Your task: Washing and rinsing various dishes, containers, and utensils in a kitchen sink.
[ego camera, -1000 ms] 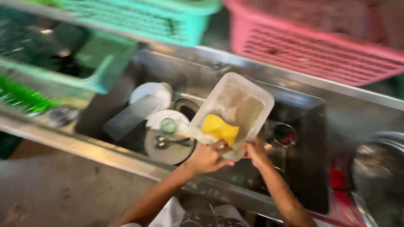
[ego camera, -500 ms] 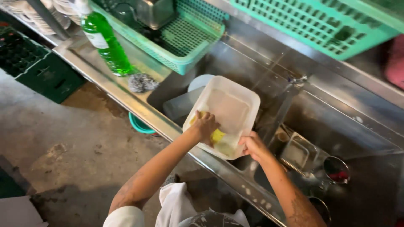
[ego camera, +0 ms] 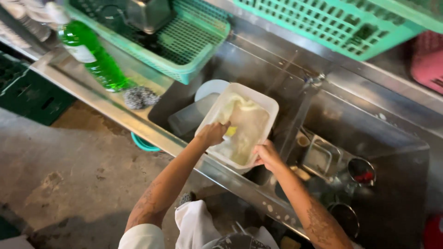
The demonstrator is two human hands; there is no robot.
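A white rectangular plastic container (ego camera: 258, 103) is tilted over the steel sink (ego camera: 277, 69), soapy inside. My left hand (ego camera: 213, 133) is inside it, pressing a yellow sponge (ego camera: 230, 131) against its bottom. My right hand (ego camera: 266, 156) grips the container's near rim from the right. A white plate (ego camera: 210, 87) and a clear cup (ego camera: 189, 117) lie in the sink basin under the container.
A green bottle of dish liquid (ego camera: 94, 57) and a steel wool scrubber (ego camera: 140, 97) sit on the sink's left ledge. Teal baskets (ego camera: 194, 37) stand behind. Metal tins (ego camera: 323, 157) and cups (ego camera: 361, 171) fill the right basin. A pink basket (ego camera: 427, 60) is far right.
The view has swung left from the right basin to the left one. My left hand scrubs the sponge farther across the container, which now shows foam.
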